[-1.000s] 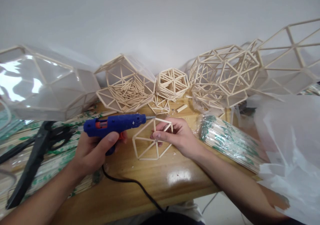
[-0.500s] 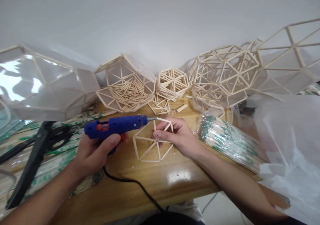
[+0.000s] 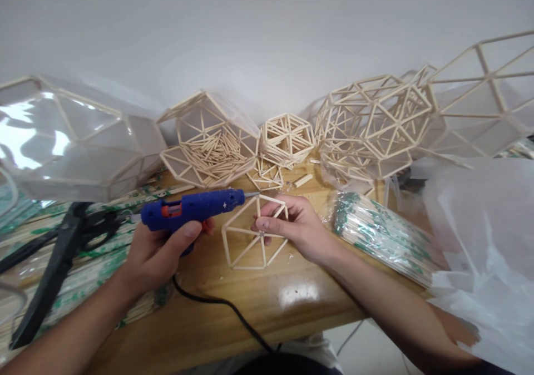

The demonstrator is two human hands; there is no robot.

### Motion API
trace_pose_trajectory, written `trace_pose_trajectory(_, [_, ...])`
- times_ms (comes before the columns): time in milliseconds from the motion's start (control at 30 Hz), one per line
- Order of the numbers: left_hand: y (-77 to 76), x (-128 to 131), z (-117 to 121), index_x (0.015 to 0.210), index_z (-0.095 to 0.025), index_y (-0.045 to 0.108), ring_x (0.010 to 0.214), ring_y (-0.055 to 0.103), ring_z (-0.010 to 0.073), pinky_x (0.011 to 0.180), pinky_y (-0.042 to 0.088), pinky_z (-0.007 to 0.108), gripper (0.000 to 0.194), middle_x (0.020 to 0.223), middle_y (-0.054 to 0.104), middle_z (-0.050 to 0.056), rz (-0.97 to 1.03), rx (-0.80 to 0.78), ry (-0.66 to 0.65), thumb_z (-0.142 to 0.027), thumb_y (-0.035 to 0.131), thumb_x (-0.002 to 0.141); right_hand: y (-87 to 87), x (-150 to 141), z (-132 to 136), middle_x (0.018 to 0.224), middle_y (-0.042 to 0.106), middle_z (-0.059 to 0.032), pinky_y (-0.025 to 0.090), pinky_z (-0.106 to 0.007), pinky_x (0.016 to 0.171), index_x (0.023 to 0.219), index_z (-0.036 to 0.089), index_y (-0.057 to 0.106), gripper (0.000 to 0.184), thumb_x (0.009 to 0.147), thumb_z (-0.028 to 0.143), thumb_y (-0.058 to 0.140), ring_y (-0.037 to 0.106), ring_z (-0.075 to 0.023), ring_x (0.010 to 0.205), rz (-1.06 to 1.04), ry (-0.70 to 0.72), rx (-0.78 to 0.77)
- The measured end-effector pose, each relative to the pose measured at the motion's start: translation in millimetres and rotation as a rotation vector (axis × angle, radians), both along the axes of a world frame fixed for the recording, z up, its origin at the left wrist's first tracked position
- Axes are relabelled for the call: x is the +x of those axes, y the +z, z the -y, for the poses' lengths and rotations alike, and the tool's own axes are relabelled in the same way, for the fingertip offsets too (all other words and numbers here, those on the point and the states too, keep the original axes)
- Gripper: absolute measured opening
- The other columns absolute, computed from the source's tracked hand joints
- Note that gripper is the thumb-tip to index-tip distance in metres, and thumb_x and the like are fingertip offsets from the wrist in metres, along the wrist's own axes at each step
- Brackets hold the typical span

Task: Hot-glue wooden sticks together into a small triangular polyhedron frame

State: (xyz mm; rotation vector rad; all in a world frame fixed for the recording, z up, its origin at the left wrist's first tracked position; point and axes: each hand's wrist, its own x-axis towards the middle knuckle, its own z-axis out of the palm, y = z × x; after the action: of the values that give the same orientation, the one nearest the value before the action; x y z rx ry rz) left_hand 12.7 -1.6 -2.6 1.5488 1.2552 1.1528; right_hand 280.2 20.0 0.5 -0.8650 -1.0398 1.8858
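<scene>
In my left hand (image 3: 162, 255) is a blue glue gun (image 3: 200, 207), gripped by its handle with fingers near the orange trigger. Its metal nozzle points right and meets, or nearly meets, the top corner of a wooden stick frame (image 3: 244, 247). That frame is a flat, many-sided wheel of thin sticks with spokes running to a centre. My right hand (image 3: 300, 227) pinches it near the hub, thumb in front and fingers partly hidden behind. The frame is held tilted up over the wooden table (image 3: 292, 302). A black cord (image 3: 225, 302) runs below the gun toward the table's front edge.
Behind stand a stick-filled open polyhedron (image 3: 217, 152), a smaller stick ball (image 3: 287, 138) and larger stick lattices (image 3: 379, 119). Wrapped stick bundles (image 3: 384, 236) lie right, beside white plastic (image 3: 488, 241). A black clamp-like tool (image 3: 58, 275) rests over packaged sticks at left.
The glue gun's nozzle has shifted slightly left and up at the frame's top corner. My right hand and the stick frame stay almost still.
</scene>
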Motion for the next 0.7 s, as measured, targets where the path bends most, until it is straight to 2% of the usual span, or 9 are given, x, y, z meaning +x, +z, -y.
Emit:
trace_pose_trajectory(200, [3.4,2.7,-1.6,0.085,-0.026,0.087,0.058,0.073,0.0153,0.053,0.059,0.019,0.025,0.072,0.08,0.004,-0.03,0.043,0.003,-0.047,0.076,0.093,-1.3,-0.6,-0.3,0.074,0.079,0.0005,0.06,-0.025,0.06,0.081,0.019,0.079,0.03,0.072,0.038,0.101,0.069,-0.0116,0.058,-0.017,0.002,0.001])
trace_pose_trajectory(700, [3.5,3.8,-0.8,0.084,-0.025,0.086,0.055,0.071,0.0159,0.048,0.057,0.02,0.025,0.07,0.079,0.004,-0.037,0.07,-0.008,-0.045,0.075,0.093,0.4,-1.1,-0.2,0.075,0.081,0.0006,0.059,-0.022,0.058,0.08,0.019,0.081,0.027,0.068,0.032,0.103,0.07,-0.0105,0.058,-0.051,-0.006,-0.033])
